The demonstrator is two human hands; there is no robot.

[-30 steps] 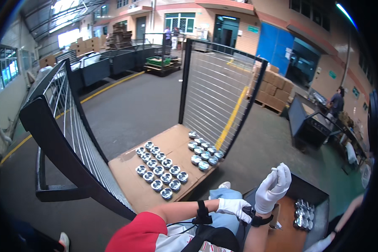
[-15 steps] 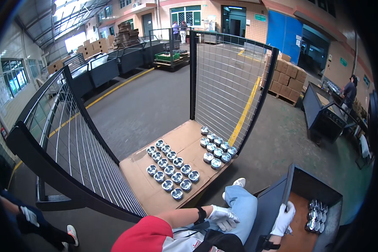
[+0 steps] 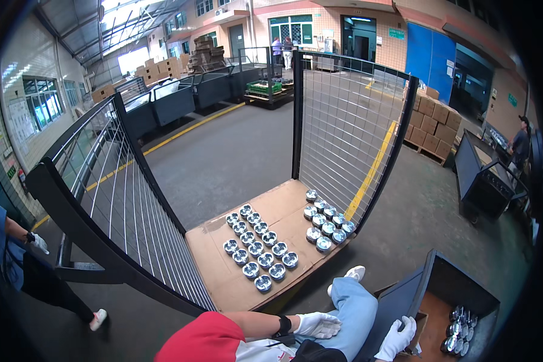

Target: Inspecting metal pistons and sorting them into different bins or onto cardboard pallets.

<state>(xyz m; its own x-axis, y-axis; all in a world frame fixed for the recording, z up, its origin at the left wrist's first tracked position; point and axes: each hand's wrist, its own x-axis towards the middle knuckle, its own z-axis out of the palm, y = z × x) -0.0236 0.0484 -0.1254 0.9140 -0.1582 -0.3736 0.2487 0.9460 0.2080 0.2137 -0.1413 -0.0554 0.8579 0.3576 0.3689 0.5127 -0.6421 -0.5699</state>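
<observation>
My left hand (image 3: 318, 325), in a white glove, lies flat on my jeans with its fingers stretched and nothing in it. Beside the near wall of a dark metal bin (image 3: 454, 269), my gloved right hand (image 3: 398, 338) is raised, thumb and fingers apart and no object visible between them. Inside the bin, several shiny metal pistons (image 3: 463, 330) are grouped on a brown base. On the cardboard-covered cart deck (image 3: 223, 289) stand two more groups: pistons with hollow sides up (image 3: 255, 248) at the left, and pistons with closed tops up (image 3: 327, 228) at the right.
Wire mesh panels in black frames (image 3: 356, 120) rise at the cart's left and right. A person (image 3: 12, 253) is at the far left. Stacked cartons (image 3: 431, 123) and another dark bin (image 3: 482, 175) stand at the back right, with a person (image 3: 520, 143) beside it.
The view has shifted, so the cart appears farther right. My right hand has come off the bin's rim and lowered towards me. The person at left has come further into view.
</observation>
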